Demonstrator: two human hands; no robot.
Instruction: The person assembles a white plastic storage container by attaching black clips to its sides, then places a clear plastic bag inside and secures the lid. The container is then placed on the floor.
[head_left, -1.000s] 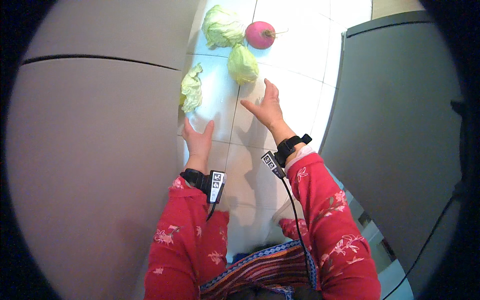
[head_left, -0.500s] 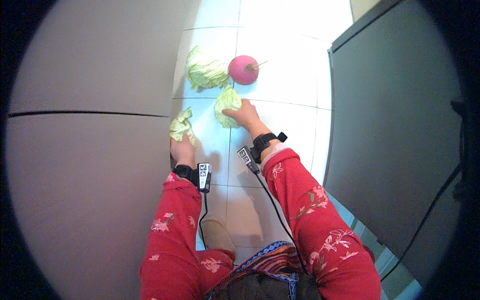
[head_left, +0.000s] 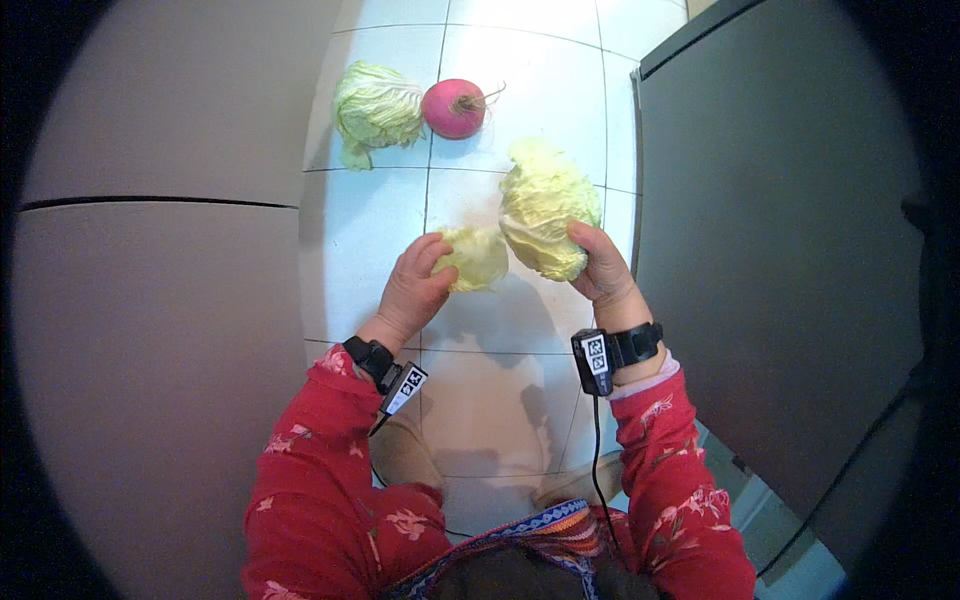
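My right hand grips a large pale-green cabbage leaf by its lower right edge, thumb on top. Just left of it, my left hand is closed on a smaller yellowish cabbage leaf, which is slightly blurred by motion. The two leaves are side by side, close together, above the tiled floor. Farther off lies a Chinese cabbage on the tiles, with a loose bit of leaf at its near end. A round pink radish with a thin root rests against the cabbage's right side.
A grey-brown cabinet front with a dark horizontal seam borders the floor on the left. On the right stands a dark grey panel. Black straps on both wrists carry small devices with cables.
My left hand has lifted its leaf from beside the left cabinet and moved right. My right hand has raised its leaf from the floor, also moving right.
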